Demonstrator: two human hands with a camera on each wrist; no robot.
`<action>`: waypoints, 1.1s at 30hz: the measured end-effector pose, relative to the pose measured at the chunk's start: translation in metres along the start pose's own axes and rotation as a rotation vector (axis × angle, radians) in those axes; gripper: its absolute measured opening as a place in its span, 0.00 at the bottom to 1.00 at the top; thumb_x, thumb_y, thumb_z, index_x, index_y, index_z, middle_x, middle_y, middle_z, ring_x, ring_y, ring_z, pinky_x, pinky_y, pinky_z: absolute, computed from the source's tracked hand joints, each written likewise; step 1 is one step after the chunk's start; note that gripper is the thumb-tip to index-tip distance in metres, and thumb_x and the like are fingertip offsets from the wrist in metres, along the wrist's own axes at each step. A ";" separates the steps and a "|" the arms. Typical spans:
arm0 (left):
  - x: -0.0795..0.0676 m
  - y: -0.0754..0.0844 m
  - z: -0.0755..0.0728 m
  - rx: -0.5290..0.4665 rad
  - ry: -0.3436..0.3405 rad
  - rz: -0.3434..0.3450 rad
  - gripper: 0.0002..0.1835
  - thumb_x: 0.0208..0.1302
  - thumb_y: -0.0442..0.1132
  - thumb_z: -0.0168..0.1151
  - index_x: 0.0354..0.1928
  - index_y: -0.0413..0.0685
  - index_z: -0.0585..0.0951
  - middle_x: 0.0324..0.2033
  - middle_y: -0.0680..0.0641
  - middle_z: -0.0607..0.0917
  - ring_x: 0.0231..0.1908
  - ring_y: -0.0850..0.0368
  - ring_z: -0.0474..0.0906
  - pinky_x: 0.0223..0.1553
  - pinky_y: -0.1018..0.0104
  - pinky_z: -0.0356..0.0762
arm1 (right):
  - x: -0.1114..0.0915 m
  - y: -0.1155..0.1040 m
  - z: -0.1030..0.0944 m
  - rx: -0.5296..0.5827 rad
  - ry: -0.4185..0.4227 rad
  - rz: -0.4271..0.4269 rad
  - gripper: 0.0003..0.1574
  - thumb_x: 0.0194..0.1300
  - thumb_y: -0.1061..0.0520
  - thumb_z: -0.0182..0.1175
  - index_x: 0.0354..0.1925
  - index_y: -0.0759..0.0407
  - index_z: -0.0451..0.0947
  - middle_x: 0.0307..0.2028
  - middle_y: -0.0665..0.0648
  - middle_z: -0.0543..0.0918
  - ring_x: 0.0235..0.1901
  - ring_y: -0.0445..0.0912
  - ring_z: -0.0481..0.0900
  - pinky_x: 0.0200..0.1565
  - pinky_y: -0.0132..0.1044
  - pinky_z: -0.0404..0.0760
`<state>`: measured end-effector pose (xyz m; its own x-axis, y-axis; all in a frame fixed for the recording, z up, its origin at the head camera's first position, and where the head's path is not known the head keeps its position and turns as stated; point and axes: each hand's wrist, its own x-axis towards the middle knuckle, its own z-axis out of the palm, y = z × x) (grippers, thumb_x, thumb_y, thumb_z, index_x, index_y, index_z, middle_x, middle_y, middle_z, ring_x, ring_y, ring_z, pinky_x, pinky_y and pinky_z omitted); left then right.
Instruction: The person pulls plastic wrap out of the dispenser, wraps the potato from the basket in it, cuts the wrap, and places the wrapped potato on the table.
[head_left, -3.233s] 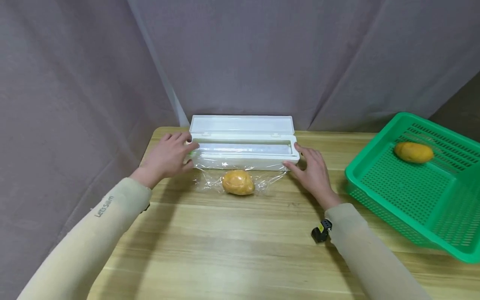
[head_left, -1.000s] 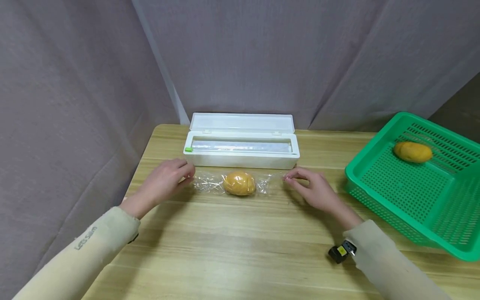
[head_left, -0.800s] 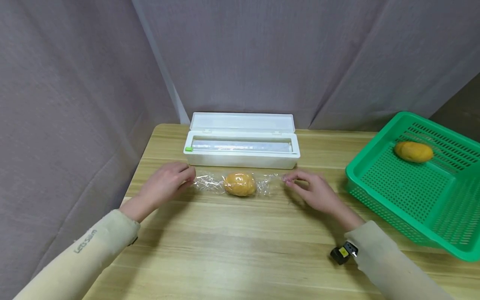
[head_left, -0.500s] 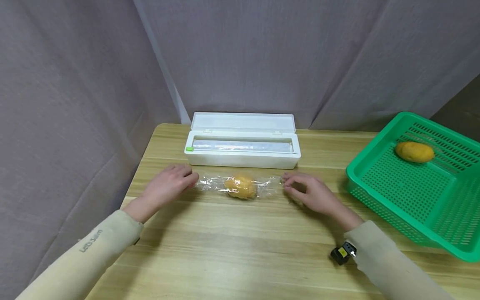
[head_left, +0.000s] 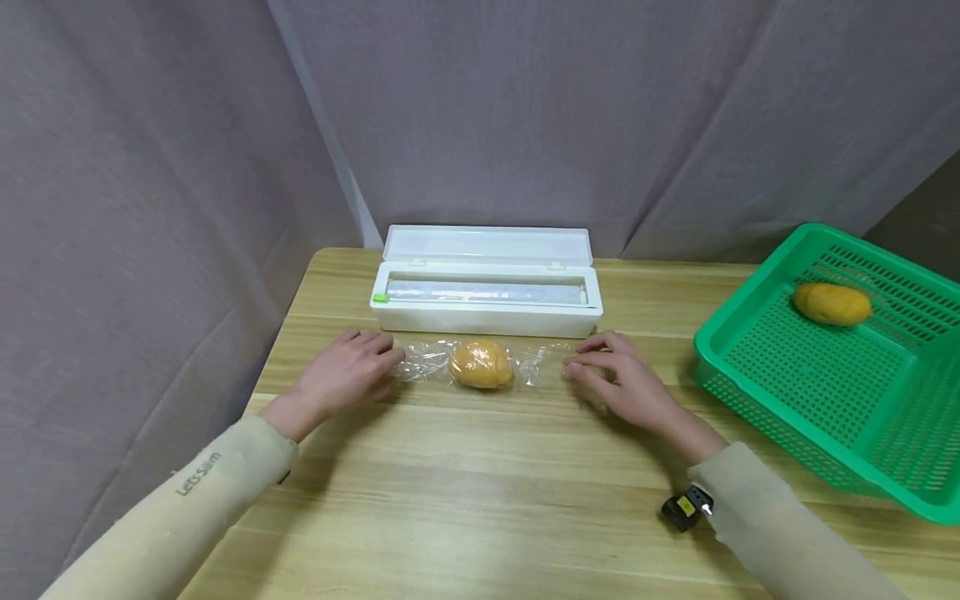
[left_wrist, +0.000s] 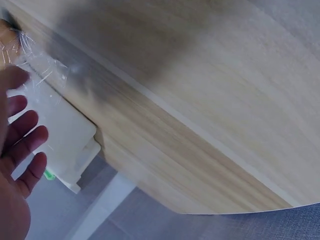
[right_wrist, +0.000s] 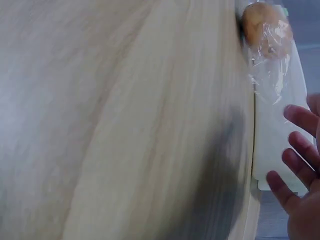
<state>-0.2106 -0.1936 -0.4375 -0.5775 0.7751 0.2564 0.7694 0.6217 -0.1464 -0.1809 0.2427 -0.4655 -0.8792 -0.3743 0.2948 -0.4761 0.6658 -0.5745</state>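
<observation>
A yellow mango (head_left: 482, 364) lies on the table wrapped in clear plastic wrap (head_left: 426, 363), whose loose ends stretch out to both sides. At the left end is my left hand (head_left: 347, 372), its fingertips right over the film; in the left wrist view its fingers (left_wrist: 31, 142) are loosely bent and spread apart. My right hand (head_left: 626, 379) pinches at the right end of the wrap with thumb and index finger, the other fingers lifted. In the right wrist view, the mango (right_wrist: 260, 27) and wrap (right_wrist: 272, 75) show beyond the spread fingertips.
Behind the mango stands a white plastic-wrap dispenser (head_left: 487, 319), lid raised, with a roll inside and a green slider (head_left: 380, 298) at its left. A green basket (head_left: 787, 417) holding another mango (head_left: 832, 304) is on the right. A grey curtain (head_left: 487, 117) hangs behind the table (head_left: 465, 508).
Both hands have come from the dispenser down to the wrap ends. The mango turned and shifted slightly within the film. Most recently the left hand moved a little inward and its grip loosened.
</observation>
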 end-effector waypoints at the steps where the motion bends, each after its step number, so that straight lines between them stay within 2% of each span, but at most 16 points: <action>1: 0.001 0.000 0.000 -0.014 0.015 -0.004 0.11 0.65 0.43 0.73 0.41 0.48 0.79 0.36 0.48 0.79 0.38 0.49 0.78 0.43 0.51 0.80 | 0.001 0.000 0.000 0.004 0.025 0.003 0.10 0.75 0.60 0.67 0.49 0.62 0.92 0.54 0.62 0.83 0.60 0.59 0.76 0.62 0.59 0.74; 3: 0.005 0.000 -0.002 -0.030 0.044 -0.011 0.11 0.65 0.46 0.69 0.40 0.48 0.79 0.36 0.48 0.79 0.38 0.49 0.77 0.44 0.50 0.80 | 0.003 -0.001 -0.001 0.009 0.074 0.004 0.10 0.74 0.62 0.67 0.49 0.62 0.91 0.55 0.63 0.82 0.59 0.59 0.76 0.62 0.58 0.73; 7: 0.021 0.006 -0.006 -0.046 0.103 -0.015 0.07 0.71 0.43 0.60 0.41 0.47 0.79 0.40 0.45 0.79 0.42 0.45 0.79 0.48 0.49 0.80 | 0.007 -0.008 -0.003 -0.037 0.129 -0.048 0.15 0.71 0.63 0.70 0.55 0.62 0.89 0.57 0.63 0.82 0.61 0.59 0.75 0.62 0.60 0.74; 11: 0.041 0.014 -0.008 -0.090 0.112 -0.044 0.10 0.74 0.40 0.60 0.51 0.44 0.81 0.47 0.42 0.83 0.49 0.43 0.82 0.54 0.48 0.82 | 0.016 -0.023 0.005 -0.101 0.066 -0.116 0.25 0.72 0.58 0.70 0.65 0.60 0.83 0.65 0.62 0.80 0.66 0.59 0.74 0.66 0.63 0.74; 15: 0.057 0.023 -0.002 -0.148 0.061 -0.097 0.20 0.76 0.44 0.64 0.64 0.42 0.82 0.57 0.40 0.85 0.56 0.42 0.82 0.61 0.47 0.80 | 0.026 -0.035 0.017 -0.155 -0.024 -0.129 0.33 0.74 0.51 0.68 0.73 0.57 0.77 0.70 0.62 0.77 0.70 0.60 0.73 0.70 0.65 0.72; 18: 0.065 0.028 0.005 -0.178 0.009 -0.129 0.27 0.77 0.49 0.64 0.70 0.40 0.79 0.61 0.39 0.84 0.62 0.41 0.80 0.68 0.46 0.76 | 0.034 -0.038 0.026 -0.192 -0.064 -0.122 0.36 0.75 0.48 0.68 0.75 0.57 0.74 0.72 0.62 0.76 0.71 0.61 0.73 0.71 0.64 0.71; 23: 0.073 0.031 0.016 -0.183 -0.020 -0.138 0.32 0.75 0.56 0.66 0.70 0.40 0.78 0.63 0.40 0.83 0.65 0.41 0.79 0.71 0.46 0.73 | 0.043 -0.038 0.034 -0.224 -0.084 -0.131 0.39 0.74 0.47 0.70 0.76 0.57 0.72 0.72 0.63 0.76 0.70 0.62 0.75 0.72 0.63 0.71; 28: 0.074 0.033 0.025 -0.165 0.011 -0.098 0.30 0.74 0.56 0.68 0.66 0.42 0.80 0.60 0.41 0.85 0.63 0.41 0.81 0.68 0.46 0.76 | 0.045 -0.035 0.038 -0.254 -0.117 -0.136 0.39 0.74 0.47 0.69 0.76 0.57 0.72 0.69 0.64 0.79 0.68 0.62 0.77 0.71 0.62 0.73; 33: 0.072 0.040 0.028 -0.131 0.044 -0.075 0.27 0.75 0.53 0.68 0.65 0.41 0.81 0.56 0.41 0.86 0.59 0.42 0.84 0.62 0.47 0.82 | 0.042 -0.035 0.039 -0.283 -0.155 -0.135 0.38 0.74 0.48 0.68 0.76 0.56 0.72 0.68 0.65 0.80 0.67 0.63 0.78 0.70 0.62 0.73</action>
<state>-0.2292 -0.1101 -0.4511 -0.6239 0.7198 0.3044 0.7556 0.6551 -0.0002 -0.2007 0.1781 -0.4631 -0.8053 -0.5497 0.2219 -0.5928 0.7486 -0.2971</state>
